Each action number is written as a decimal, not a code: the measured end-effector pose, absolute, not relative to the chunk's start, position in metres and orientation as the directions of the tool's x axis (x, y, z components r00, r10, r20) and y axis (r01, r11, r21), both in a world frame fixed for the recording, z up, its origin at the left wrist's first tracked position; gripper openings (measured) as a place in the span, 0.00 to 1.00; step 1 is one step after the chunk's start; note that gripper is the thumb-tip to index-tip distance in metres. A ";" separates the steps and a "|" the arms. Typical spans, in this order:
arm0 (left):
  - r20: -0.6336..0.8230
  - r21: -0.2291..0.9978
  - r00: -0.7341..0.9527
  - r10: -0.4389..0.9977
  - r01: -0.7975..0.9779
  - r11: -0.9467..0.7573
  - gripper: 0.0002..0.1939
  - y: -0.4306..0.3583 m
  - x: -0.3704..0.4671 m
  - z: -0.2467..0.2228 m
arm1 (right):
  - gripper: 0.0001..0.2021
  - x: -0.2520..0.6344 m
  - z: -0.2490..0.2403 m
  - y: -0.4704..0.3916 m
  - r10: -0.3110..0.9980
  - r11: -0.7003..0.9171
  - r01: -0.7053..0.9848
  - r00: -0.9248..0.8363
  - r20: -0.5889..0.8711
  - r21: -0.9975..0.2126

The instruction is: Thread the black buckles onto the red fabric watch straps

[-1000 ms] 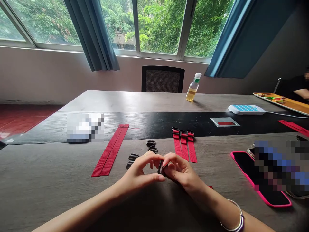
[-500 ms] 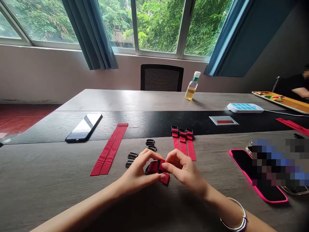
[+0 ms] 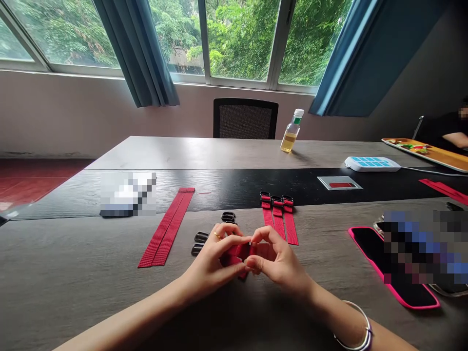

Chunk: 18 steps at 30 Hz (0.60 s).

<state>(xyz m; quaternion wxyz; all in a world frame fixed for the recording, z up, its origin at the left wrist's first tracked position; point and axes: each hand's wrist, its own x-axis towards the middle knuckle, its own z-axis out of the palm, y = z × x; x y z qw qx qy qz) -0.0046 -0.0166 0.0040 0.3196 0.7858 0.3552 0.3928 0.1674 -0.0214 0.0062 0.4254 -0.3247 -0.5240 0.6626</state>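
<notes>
Gray wood-grain tabletop [image 3: 91, 292] is filling most of the view, with a black, fine-grained band [image 3: 234, 180] running across it. Blue pleated curtains [image 3: 135, 53] are hanging by the windows; a black mesh-back chair [image 3: 244, 119] is standing at the far edge. Clear plastic bottle [image 3: 290, 136], white cap, amber liquid, is standing on that far side, and a white power strip [image 3: 373, 164] is lying to its right.

My left hand [image 3: 214, 256] is pinching a red webbing strap [image 3: 236, 252], thumb and forefinger closing in on it. My right hand [image 3: 276, 258] is gripping the same strap narrowly from the other side, index tips meeting. Strap is sitting folded between my hands, just above the table, matte and ribbed; fingers are hiding much of it. Some small black part is showing at the pinch, shape unclear.

Glossy black oval-looking buckles [image 3: 200, 237] are lying just past my left knuckles. Two flat ribbed red strips [image 3: 166, 229] are lying side by side, left of them. Three finished-looking red straps [image 3: 278, 219] with black sliders are fanning out beyond my right hand. Pink-rimmed phone [image 3: 400, 278] is lying farther right, near a pixelated patch.
</notes>
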 end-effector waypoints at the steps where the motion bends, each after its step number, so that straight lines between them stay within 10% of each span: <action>1: 0.421 0.748 0.412 0.808 0.347 -0.566 0.14 -0.017 -0.005 0.004 | 0.18 0.168 0.007 -0.022 0.905 -0.089 -0.246 -0.425 0.025 -0.965; 5: 0.514 0.612 0.352 0.782 0.488 -0.622 0.12 -0.015 -0.006 0.005 | 0.15 0.170 0.010 -0.023 0.902 -0.045 -0.220 -0.428 0.055 -0.974; 11: 0.131 0.950 0.427 0.895 0.203 -0.236 0.15 -0.013 -0.005 0.013 | 0.14 0.172 0.014 -0.025 0.875 0.227 -0.128 -0.409 0.260 -0.965; 18: -0.110 0.989 0.422 0.900 -0.041 0.140 0.22 -0.007 -0.005 0.011 | 0.11 0.174 0.012 -0.022 0.811 0.537 0.107 -0.339 0.477 -0.837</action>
